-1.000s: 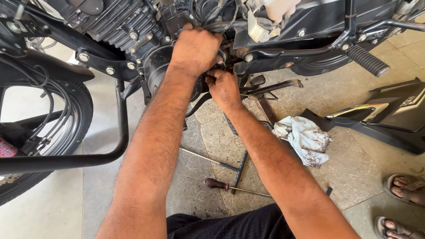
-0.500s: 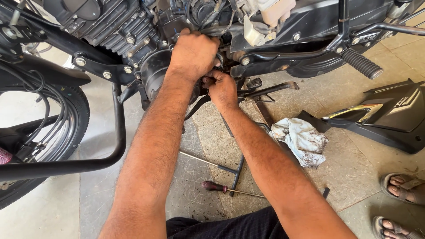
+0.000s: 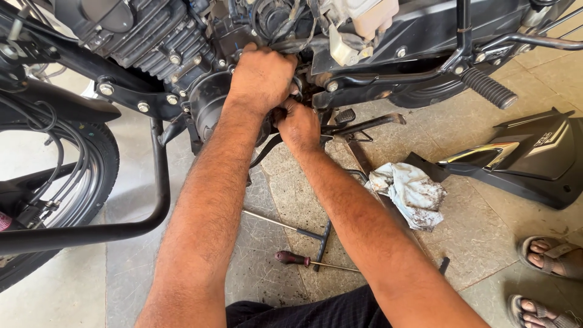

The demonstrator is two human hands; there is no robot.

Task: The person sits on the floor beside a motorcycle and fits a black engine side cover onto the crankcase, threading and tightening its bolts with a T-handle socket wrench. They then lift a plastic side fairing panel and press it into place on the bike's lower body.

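Observation:
Both of my arms reach forward to the side of a motorcycle engine (image 3: 158, 36). My left hand (image 3: 262, 76) lies knuckles-up against the engine just right of the round black side cover (image 3: 209, 103), its fingers curled over a part I cannot see. Just below and to the right, my right hand (image 3: 297, 126) is curled in beside the footpeg bracket, touching my left hand. Whatever the fingers grip is hidden behind the hands.
A T-handle wrench (image 3: 303, 231) and a red-handled screwdriver (image 3: 297, 259) lie on the stone floor between my arms. A dirty rag (image 3: 413, 191) and a removed black side panel (image 3: 528, 158) lie to the right. Another person's sandalled feet (image 3: 549, 255) stand at the lower right. The black crash guard (image 3: 155, 200) and front tyre (image 3: 91, 182) are at the left.
Both hands stay at the same spot on the engine. The view has shifted slightly, so they sit a little lower in the picture.

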